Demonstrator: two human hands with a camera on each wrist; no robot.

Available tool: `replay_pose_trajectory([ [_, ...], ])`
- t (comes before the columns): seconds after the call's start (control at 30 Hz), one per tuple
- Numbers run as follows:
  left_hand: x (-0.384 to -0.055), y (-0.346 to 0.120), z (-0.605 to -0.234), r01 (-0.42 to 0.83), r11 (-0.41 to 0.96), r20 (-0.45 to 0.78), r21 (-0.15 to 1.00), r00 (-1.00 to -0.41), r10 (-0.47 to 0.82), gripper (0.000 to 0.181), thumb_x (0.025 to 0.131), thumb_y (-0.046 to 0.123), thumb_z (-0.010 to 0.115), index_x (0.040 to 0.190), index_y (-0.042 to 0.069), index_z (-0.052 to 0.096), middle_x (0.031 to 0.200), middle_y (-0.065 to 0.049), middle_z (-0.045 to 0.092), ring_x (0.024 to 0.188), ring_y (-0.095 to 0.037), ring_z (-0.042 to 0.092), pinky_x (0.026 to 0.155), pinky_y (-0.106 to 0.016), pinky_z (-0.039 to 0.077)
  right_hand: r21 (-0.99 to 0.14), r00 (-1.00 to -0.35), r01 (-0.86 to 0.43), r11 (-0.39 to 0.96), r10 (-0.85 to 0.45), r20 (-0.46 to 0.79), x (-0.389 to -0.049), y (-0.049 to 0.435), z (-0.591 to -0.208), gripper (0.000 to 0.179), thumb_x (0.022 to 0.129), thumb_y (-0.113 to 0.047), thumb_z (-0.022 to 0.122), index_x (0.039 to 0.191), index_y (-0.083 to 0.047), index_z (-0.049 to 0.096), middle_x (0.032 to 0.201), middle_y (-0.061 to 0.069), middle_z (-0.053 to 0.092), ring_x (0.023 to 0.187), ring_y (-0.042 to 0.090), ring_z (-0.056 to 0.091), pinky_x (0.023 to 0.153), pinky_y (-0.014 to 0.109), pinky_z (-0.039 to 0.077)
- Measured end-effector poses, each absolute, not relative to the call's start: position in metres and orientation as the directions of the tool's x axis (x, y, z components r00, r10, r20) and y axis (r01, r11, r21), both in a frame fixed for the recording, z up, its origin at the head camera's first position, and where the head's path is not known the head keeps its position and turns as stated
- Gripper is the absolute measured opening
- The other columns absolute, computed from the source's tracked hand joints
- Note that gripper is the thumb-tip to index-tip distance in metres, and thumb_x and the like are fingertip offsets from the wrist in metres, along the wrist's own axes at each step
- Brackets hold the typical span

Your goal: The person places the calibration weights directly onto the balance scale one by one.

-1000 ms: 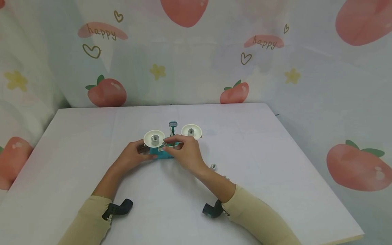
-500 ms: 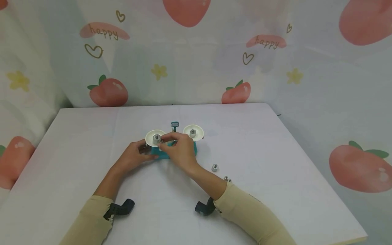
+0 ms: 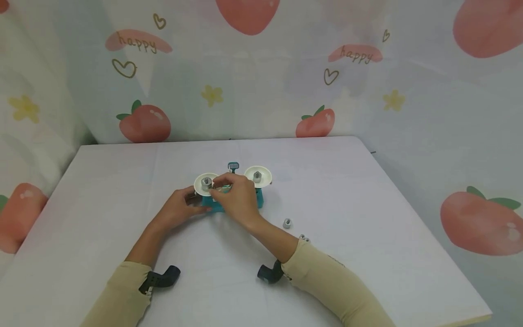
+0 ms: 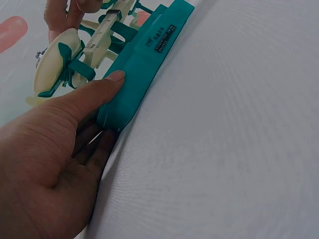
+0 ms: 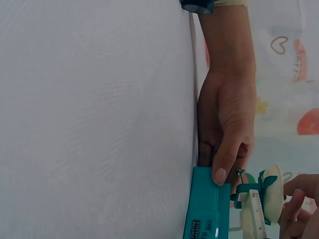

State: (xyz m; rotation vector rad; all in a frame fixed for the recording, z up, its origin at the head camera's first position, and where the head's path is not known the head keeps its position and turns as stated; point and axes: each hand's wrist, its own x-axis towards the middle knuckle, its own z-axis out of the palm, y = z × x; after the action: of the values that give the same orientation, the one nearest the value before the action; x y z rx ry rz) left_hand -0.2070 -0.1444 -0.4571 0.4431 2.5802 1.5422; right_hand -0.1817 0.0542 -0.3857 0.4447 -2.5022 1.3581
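Observation:
A teal balance scale with two cream pans stands on the table; a ruled beam runs along it. My left hand grips the left end of its base, with the thumb on the front face. On the left pan sits a metal weight. My right hand is at that pan's right edge, thumb and forefinger pinching a small metal weight, mostly hidden by the fingertips. The right pan bears another metal weight.
A loose metal weight stands on the white table, right of my right forearm. Smaller weights lie closer, partly hidden by the sleeve. A printed cloth hangs behind the table.
My right hand has moved left and slightly away from me, bringing the small weight from in front of the left pan to its right edge. My left hand keeps its grip.

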Motion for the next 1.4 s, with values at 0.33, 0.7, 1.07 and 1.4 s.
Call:
replay_pose_trajectory([
  [0.33,-0.208,-0.141,-0.455,0.204,0.436,0.069,0.876,-0.950,0.305,0.072,0.084,0.012,0.088,0.147,0.002,0.055,0.143,-0.019,0.060,0.133,-0.039,0.055,0.111,-0.052,0.044,-0.753,-0.929,-0.359,0.552,-0.130,0.347,-0.181,0.056,-0.382,0.020,0.087,-0.014,0.085,0.104,-0.008,0.078,0.094,0.001,0.078,0.059,0.007,0.059,0.054,0.023,0.047],
  [0.7,-0.209,-0.142,-0.455,0.207,0.413,0.075,0.887,-0.947,0.313,0.071,0.084,0.012,0.088,0.146,0.000,0.056,0.144,-0.018,0.059,0.133,-0.038,0.056,0.111,-0.050,0.045,-0.711,-0.906,-0.408,0.572,-0.157,0.394,-0.176,0.057,-0.382,0.022,0.090,-0.013,0.081,0.109,-0.005,0.077,0.100,0.006,0.078,0.057,0.001,0.060,0.049,0.020,0.050],
  [1.07,-0.207,-0.143,-0.455,0.197,0.445,0.061,0.874,-0.951,0.302,0.071,0.085,0.013,0.088,0.146,0.000,0.055,0.144,-0.020,0.059,0.133,-0.040,0.055,0.111,-0.052,0.045,-0.763,-0.902,-0.431,0.481,-0.214,0.374,-0.171,0.071,-0.385,0.019,0.089,-0.011,0.082,0.107,-0.006,0.077,0.100,0.002,0.077,0.062,0.014,0.063,0.051,0.021,0.050],
  [1.4,-0.205,-0.144,-0.455,0.188,0.436,0.052,0.880,-0.951,0.305,0.071,0.085,0.013,0.088,0.147,0.001,0.055,0.144,-0.021,0.058,0.132,-0.041,0.055,0.111,-0.054,0.044,-0.769,-0.892,-0.449,0.455,-0.280,0.356,-0.163,0.086,-0.385,0.018,0.089,-0.011,0.083,0.106,-0.008,0.077,0.101,-0.003,0.076,0.062,0.013,0.060,0.052,0.023,0.049],
])
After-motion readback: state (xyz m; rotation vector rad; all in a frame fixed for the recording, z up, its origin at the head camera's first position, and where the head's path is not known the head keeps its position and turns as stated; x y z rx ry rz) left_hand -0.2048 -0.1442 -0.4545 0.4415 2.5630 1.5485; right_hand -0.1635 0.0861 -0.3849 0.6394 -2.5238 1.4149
